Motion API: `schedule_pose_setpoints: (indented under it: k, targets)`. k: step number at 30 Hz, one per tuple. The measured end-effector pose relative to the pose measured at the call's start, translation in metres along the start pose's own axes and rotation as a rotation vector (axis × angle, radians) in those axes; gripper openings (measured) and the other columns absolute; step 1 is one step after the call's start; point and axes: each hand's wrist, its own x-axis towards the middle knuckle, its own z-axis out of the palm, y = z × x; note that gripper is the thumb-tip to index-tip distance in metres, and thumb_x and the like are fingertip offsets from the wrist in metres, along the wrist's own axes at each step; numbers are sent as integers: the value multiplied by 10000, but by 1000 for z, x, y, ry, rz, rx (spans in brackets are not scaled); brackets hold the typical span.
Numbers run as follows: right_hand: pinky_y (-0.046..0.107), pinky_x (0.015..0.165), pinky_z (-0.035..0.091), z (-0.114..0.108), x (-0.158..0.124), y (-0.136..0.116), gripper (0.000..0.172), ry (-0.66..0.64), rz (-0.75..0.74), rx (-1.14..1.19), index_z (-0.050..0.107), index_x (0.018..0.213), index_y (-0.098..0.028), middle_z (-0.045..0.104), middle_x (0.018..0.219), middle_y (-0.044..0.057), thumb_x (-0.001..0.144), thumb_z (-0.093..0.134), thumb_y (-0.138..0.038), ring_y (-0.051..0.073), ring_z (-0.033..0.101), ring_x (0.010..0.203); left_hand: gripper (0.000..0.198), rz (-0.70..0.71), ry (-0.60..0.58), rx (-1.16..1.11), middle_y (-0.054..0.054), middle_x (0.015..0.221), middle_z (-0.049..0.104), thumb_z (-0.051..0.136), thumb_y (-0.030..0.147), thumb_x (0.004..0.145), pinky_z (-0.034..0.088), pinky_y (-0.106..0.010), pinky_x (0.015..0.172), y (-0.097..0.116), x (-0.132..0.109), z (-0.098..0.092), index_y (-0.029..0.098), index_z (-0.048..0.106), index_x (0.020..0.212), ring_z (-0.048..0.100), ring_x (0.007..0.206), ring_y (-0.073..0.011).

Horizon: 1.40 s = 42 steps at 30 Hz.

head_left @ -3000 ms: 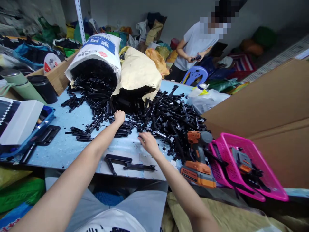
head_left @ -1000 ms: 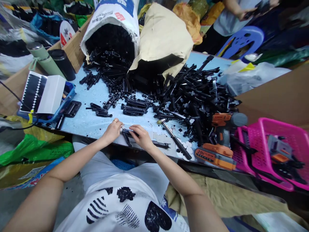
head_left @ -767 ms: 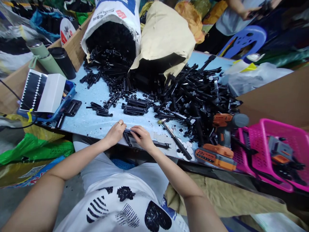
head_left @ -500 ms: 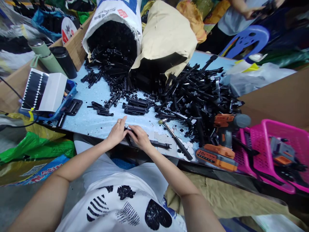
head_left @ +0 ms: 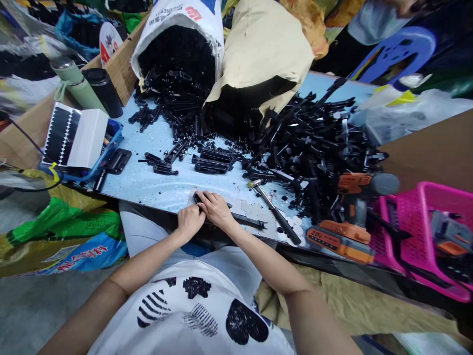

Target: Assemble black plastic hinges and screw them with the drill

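At the table's front edge my right hand (head_left: 216, 209) is closed over a black plastic part (head_left: 196, 197), whose end shows past the fingertips. My left hand (head_left: 190, 220) is curled against it, its fingers touching the right hand and the near side of the part; what lies under them is hidden. Beside my right hand a long black part (head_left: 250, 222) lies along the edge. Farther right rests a hammer (head_left: 275, 211) with a black handle. Just beyond my hands are several black slotted parts (head_left: 212, 165) in a small group.
A white sack (head_left: 177, 29) and a beige sack (head_left: 266, 44) spill black parts across the back. A large heap (head_left: 306, 138) covers the right. An orange cordless drill (head_left: 347, 217) and pink basket (head_left: 406, 236) stand right; a blue tray (head_left: 114, 135) and green bottle (head_left: 79, 86) left.
My left hand has moved back and its outstretched fingers have curled in beside the right hand. The right hand now covers the black part from above. The whole view has shifted slightly.
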Motion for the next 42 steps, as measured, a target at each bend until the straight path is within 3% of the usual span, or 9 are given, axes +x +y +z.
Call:
schedule_pose_setpoints:
  k: [5, 9, 15, 21, 24, 27, 32, 37, 42]
  targets:
    - [453, 994, 374, -24, -58, 28, 552, 193, -18, -50, 407, 1372, -152, 438, 1376, 161, 918, 418, -466, 276, 438, 1228, 363, 482, 174, 26, -145, 991, 667, 408, 398, 923, 449, -343, 796, -20, 14, -10, 148, 659, 1001, 612, 962, -257]
    - [353, 722, 441, -29, -103, 59, 581, 186, 158, -247, 632, 998, -111, 640, 959, 169, 805, 497, -643, 262, 592, 868, 471, 1003, 192, 152, -176, 1201, 580, 443, 424, 916, 407, -362, 882, -13, 46, -12, 113, 508, 1263, 544, 1085, -263]
    - [258, 505, 276, -70, -94, 58, 510, 131, -33, -107, 513, 579, -169, 500, 533, 25, 889, 428, -565, 116, 449, 489, 562, 994, 194, 156, -121, 696, 634, 306, 508, 938, 414, -292, 582, 7, 47, -26, 96, 630, 737, 599, 670, -206]
    - [260, 491, 307, -124, -79, -8, 449, 101, -430, 772, 507, 664, -196, 458, 506, 0, 953, 321, -484, 114, 443, 468, 599, 1212, 204, -622, -18, 506, 500, 140, 457, 976, 351, -235, 471, 14, -29, -74, 162, 516, 616, 477, 468, -107]
    - [278, 524, 384, -94, -62, -51, 434, 441, -343, 1075, 499, 760, -222, 480, 592, 14, 931, 269, -548, 136, 483, 517, 599, 1184, 343, -947, -20, 546, 517, 101, 482, 969, 386, -238, 502, 33, -53, -73, 169, 541, 709, 489, 497, -109]
    - [372, 694, 472, -51, -32, -60, 444, 980, 53, 1042, 460, 998, -274, 527, 929, 72, 907, 159, -587, 190, 561, 782, 640, 1166, 610, -923, -88, 784, 625, 108, 572, 937, 476, -284, 645, 41, -45, -52, 153, 583, 1030, 602, 744, -169]
    - [443, 956, 388, -33, 27, 44, 342, 697, 168, 559, 495, 1041, -228, 532, 1153, 113, 863, 421, -511, 250, 479, 1129, 660, 1025, 822, -255, -112, 918, 630, 314, 671, 856, 469, -332, 747, 16, 23, -15, 182, 547, 1234, 591, 893, -227]
    - [444, 944, 353, -66, 94, 176, 414, 429, 740, 36, 484, 1178, -99, 572, 1138, 191, 888, 449, -391, 279, 467, 1108, 369, 874, 406, 194, -132, 1048, 620, 509, 423, 886, 415, -399, 834, 9, 85, 1, 190, 595, 1159, 544, 1018, -265]
    - [392, 842, 382, -87, 150, 215, 426, 176, 1022, -33, 523, 1171, -8, 600, 1080, 258, 885, 489, -323, 269, 503, 1064, 466, 609, 358, 188, -157, 1184, 566, 515, 424, 885, 342, -457, 939, 34, 128, -14, 157, 504, 1267, 444, 1167, -300]
